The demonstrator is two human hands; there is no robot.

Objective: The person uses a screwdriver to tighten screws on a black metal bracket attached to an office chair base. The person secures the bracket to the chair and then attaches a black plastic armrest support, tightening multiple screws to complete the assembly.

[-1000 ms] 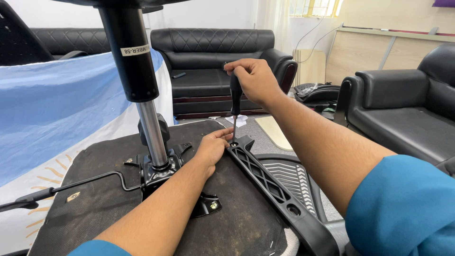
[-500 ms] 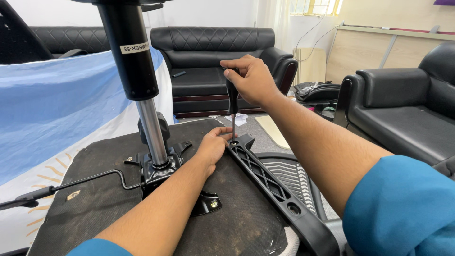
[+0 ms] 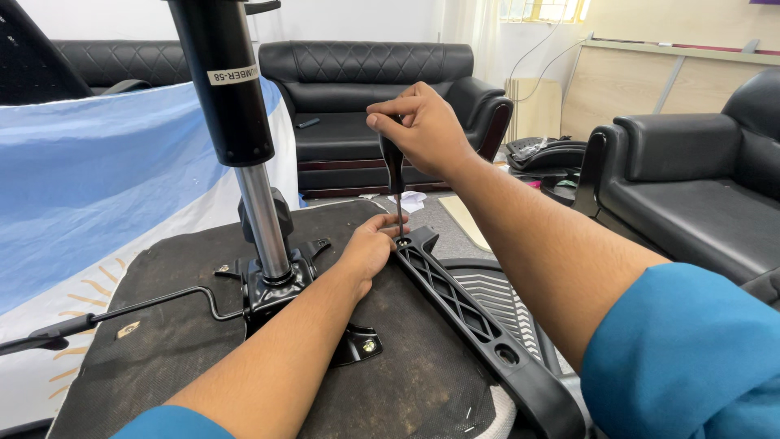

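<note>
An upturned office chair seat [image 3: 162, 382] lies before me, its underside dark and fabric-covered. A black gas cylinder [image 3: 223, 89] with a chrome rod rises from the metal mechanism [image 3: 272, 289] at its middle. My right hand [image 3: 422, 130] is shut on the black handle of a screwdriver [image 3: 393, 167], held upright with its tip at the upper end of a black plastic armrest bracket [image 3: 463, 305]. My left hand [image 3: 370, 248] rests on the seat beside that end, its fingers pinching around the screwdriver shaft near the tip.
A thin black lever [image 3: 122, 309] sticks out left from the mechanism. A blue and white cloth [image 3: 97, 171] hangs at the left. Black leather sofas [image 3: 349, 89] stand behind, an armchair [image 3: 691, 187] at the right, and a wooden desk [image 3: 650, 81] beyond.
My right hand has turned slightly on the screwdriver handle and sits a touch higher. The left hand and the bracket stay where they were.
</note>
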